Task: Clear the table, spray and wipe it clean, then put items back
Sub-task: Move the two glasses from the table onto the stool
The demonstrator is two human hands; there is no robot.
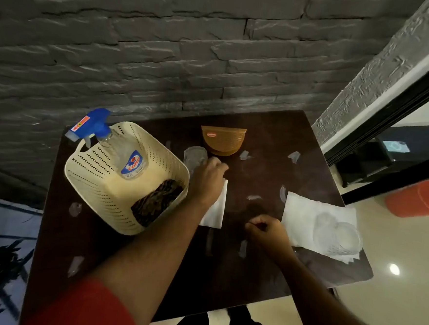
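My left hand (208, 178) reaches over the dark brown table (251, 274) with its fingers curled. It lies just right of a clear glass (194, 158) and above a folded white napkin (216, 208). Whether it holds either one is hidden. My right hand (267, 233) hovers near the middle of the table in a loose fist with nothing visible in it. At the left, a cream basket (98, 179) holds a blue-trigger spray bottle (118, 145) and a dark patterned cloth (156, 201).
A small orange-brown holder (222, 140) stands at the back by the dark stone wall. At the right edge, clear glassware (338, 234) sits on a spread white paper towel (303, 214). Pale smears dot the tabletop. An orange stool (419, 199) stands on the floor beyond.
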